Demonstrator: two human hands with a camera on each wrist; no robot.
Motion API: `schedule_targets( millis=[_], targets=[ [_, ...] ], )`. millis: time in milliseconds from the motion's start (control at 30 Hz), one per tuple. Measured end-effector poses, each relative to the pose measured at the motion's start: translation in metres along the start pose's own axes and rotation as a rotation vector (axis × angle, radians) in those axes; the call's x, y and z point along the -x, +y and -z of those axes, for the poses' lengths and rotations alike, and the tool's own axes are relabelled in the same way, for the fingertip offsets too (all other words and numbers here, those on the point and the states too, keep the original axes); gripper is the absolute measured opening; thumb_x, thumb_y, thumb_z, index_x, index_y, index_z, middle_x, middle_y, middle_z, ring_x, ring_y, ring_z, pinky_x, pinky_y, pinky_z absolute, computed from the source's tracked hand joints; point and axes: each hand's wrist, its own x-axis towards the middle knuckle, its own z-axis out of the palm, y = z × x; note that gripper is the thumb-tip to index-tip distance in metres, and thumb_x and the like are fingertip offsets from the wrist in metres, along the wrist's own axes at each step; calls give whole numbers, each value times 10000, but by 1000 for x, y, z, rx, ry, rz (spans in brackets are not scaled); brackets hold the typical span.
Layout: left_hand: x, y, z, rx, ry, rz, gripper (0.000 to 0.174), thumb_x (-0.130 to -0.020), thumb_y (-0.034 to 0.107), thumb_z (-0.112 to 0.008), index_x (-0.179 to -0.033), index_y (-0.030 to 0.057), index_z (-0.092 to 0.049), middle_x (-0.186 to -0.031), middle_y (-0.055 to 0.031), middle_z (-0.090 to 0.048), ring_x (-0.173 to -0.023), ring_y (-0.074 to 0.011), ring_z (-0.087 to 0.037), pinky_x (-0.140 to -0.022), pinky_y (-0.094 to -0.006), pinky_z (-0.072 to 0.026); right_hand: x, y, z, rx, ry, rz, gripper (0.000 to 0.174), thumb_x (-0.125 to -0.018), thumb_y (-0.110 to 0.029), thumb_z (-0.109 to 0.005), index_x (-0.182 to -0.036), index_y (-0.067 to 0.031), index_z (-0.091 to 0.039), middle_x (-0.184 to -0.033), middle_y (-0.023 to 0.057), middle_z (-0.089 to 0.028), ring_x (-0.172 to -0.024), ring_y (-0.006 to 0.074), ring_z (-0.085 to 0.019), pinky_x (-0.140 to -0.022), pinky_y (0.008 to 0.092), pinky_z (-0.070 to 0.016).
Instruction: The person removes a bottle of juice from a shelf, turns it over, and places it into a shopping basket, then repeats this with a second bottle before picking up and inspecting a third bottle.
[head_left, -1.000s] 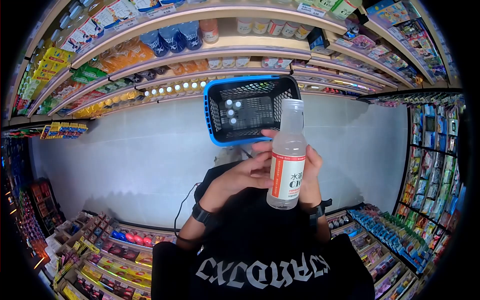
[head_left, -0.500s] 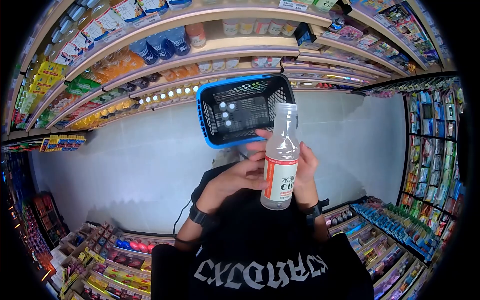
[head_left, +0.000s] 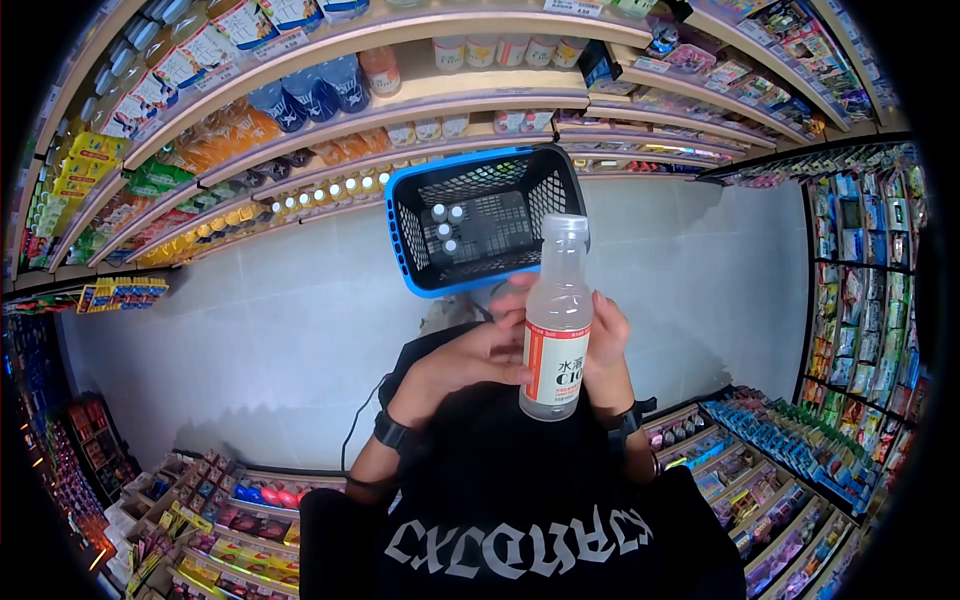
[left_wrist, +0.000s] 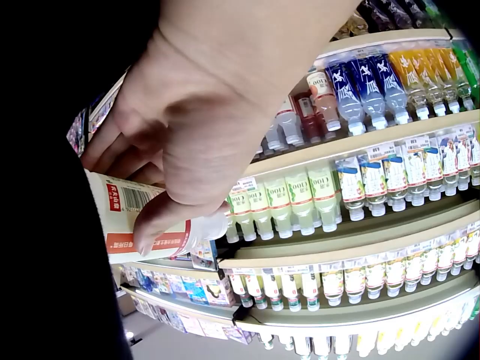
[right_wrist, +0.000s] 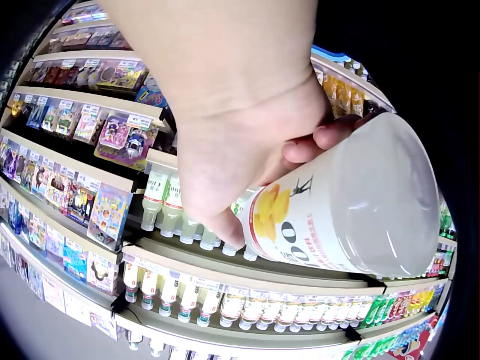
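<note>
Both hands hold one clear plastic bottle point(head_left: 556, 330) with a white and red label, upright in front of the chest in the head view. The left hand point(head_left: 480, 352) grips its left side, and the right hand point(head_left: 607, 345) has its fingers round the right side. In the left wrist view the thumb of the left hand point(left_wrist: 191, 142) lies across the label of the bottle point(left_wrist: 120, 214). The right wrist view shows the right hand point(right_wrist: 232, 157) round the bottle point(right_wrist: 330, 217), base toward the camera.
Beyond the hands a black basket with a blue rim point(head_left: 398, 250) stands on the grey floor point(head_left: 260, 340), several white-capped bottles point(head_left: 445, 230) inside. Shelves of drinks point(head_left: 420, 95) run along the far side, racks of packets point(head_left: 860, 290) on the right, and low displays point(head_left: 250, 520) behind the person.
The bottle and both hands have shifted slightly left in the head view, along with the basket and shelves. The grip on the bottle looks much the same.
</note>
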Motion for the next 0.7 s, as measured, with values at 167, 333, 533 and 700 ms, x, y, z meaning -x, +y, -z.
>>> schedule_targets(
  millis=[167,333,533,700],
  targets=[
    [0,9,-2,-64,-3,-20,771,-859,201,-745,-1454,-32,-316,-1398,-139,-461,-1316,-215,-445,-1116,-367,-348,-2,0,0,-28,35,19,838,-927,-520,-412,-1469,87,-210,-1425,374,-357,-1251,464,-493,-1037,530,-428],
    [0,5,1,-62,10,-29,658,-880,207,-722,-1399,-53,-414,-1382,-123,-475,-1306,-210,-453,-1107,-365,-359,-3,0,-5,-61,90,15,795,-956,-514,-354,-1459,89,-233,-1404,370,-387,-1223,462,-516,-1013,527,-452],
    [1,5,-1,-33,37,-75,631,-881,216,-722,-1379,-54,-444,-1384,-114,-472,-1296,-203,-461,-1099,-359,-368,-6,1,-3,-64,77,13,790,-962,-516,-343,-1456,90,-233,-1398,368,-393,-1222,467,-515,-1006,527,-458],
    [0,4,2,-25,13,-56,627,-874,211,-730,-1374,-51,-456,-1417,-106,-436,-1317,-201,-439,-1103,-357,-363,-7,0,-3,-55,64,10,798,-959,-523,-347,-1460,87,-227,-1398,367,-393,-1223,466,-515,-1008,524,-455]
  ],
)
